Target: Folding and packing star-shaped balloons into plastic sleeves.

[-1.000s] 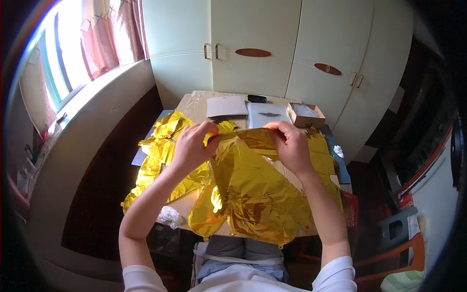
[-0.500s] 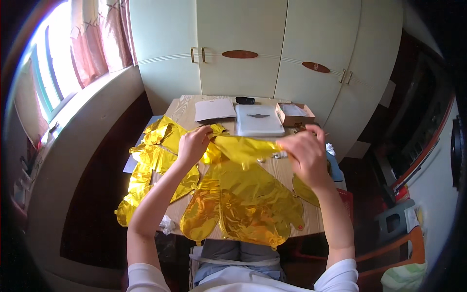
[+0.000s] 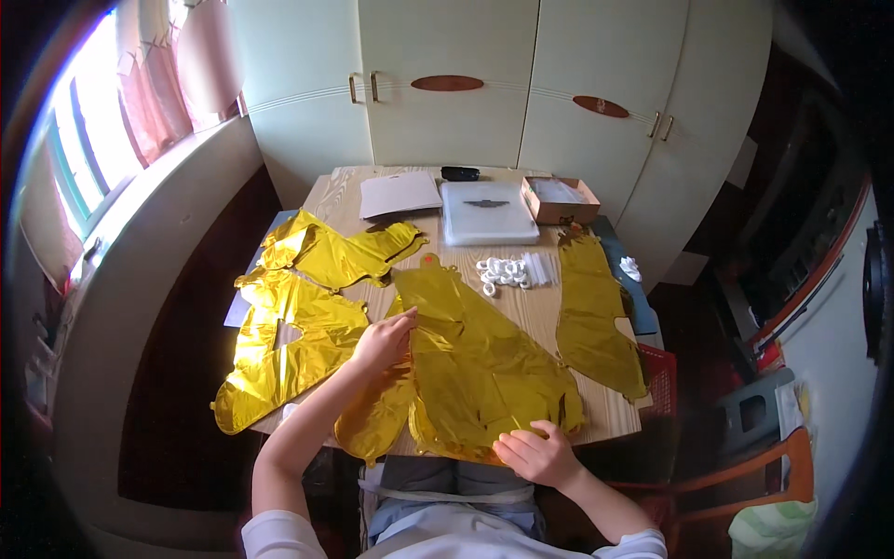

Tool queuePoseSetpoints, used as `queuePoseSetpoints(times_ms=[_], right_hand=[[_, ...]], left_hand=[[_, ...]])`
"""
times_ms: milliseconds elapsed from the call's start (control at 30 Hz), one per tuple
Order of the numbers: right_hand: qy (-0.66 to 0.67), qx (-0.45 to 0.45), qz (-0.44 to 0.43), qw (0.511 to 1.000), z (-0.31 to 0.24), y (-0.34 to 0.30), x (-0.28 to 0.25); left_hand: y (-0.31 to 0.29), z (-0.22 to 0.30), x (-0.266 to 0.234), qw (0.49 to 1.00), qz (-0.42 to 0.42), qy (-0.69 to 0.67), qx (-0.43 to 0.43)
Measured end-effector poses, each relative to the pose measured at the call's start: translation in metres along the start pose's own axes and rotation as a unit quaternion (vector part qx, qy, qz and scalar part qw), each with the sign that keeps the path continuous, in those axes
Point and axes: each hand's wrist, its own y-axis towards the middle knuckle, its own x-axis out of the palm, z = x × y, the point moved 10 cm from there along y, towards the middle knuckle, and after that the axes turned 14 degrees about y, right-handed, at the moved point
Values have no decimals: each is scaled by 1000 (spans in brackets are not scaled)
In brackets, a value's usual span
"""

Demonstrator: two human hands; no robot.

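Observation:
A flat gold foil balloon (image 3: 484,363), deflated and creased, lies at the near middle of the table with its lower end at the front edge. My left hand (image 3: 384,343) pinches its left side between thumb and fingers. Near its lower right end my right hand (image 3: 538,455) lies on the foil, fingers stretched out and thumb apart. More flat gold foil balloons lie around it: one (image 3: 307,340) at the left, another (image 3: 349,256) behind that, and one (image 3: 596,317) at the right.
White rings (image 3: 503,272) sit beside a bundle of clear tubes (image 3: 540,268). Behind them are a clear plastic stack (image 3: 489,219), grey-white sheets (image 3: 400,194), a black object (image 3: 460,173) and an open cardboard box (image 3: 561,201). A wooden chair (image 3: 792,466) stands at the right.
The balloon was held raised and folded across the table; now it lies spread flat. My right hand has come down toward the front edge, my left hand slightly nearer. The rings and tubes are uncovered.

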Motion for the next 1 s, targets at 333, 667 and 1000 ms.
queuePoseSetpoints(times_ms=[333,667,1000], right_hand=[[64,6,-28,998,-5,-7,18],[119,9,-41,992,-6,-5,26],[153,10,-54,987,-5,-6,34]], left_hand=[[4,6,13,999,-40,29,13],[2,-1,9,990,-82,112,-39],[-10,66,39,967,-229,96,50]])
